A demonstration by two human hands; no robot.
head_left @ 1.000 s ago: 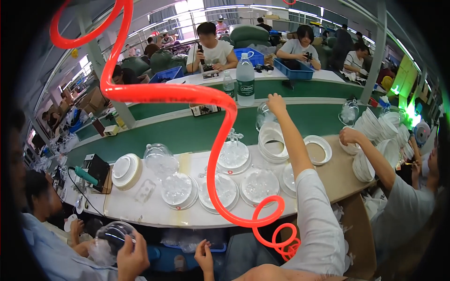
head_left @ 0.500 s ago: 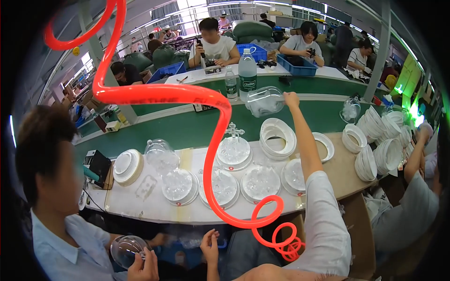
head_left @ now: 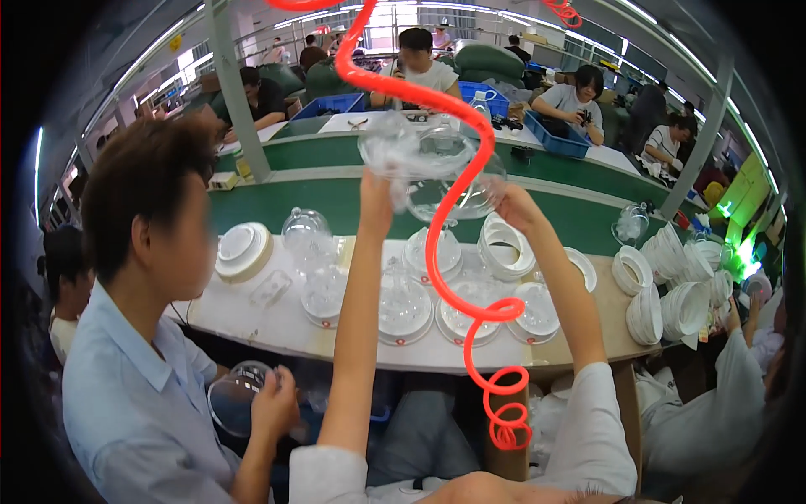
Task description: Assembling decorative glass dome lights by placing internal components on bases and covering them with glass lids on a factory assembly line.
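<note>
Busy workshop, white bench (head_left: 277,323) crowded with clear domes (head_left: 405,304) and white rings (head_left: 504,248). Both arms raised high, left hand (head_left: 375,202) and right hand (head_left: 514,208) apart, each gripping an edge of clear plastic bag (head_left: 428,164) above bench. Red coiled hose (head_left: 457,244) hanging in front. Co-worker at left holding clear cover (head_left: 235,399).

Long workshop, benches in rows. My bench (head_left: 353,349) had a pale top, running left to right. Beyond it lay a green conveyor belt (head_left: 285,206), then a second green run and a white table (head_left: 336,123) further back. Blue bins (head_left: 558,134) sat on that far table. Grey steel posts (head_left: 231,92) rose to an overhead frame. Bright daylight came through windows (head_left: 403,13) at the far end, with strip lights (head_left: 151,55) along the ceiling. A red coiled hose (head_left: 445,252) hung from above. Other workers sat at the far benches.
</note>
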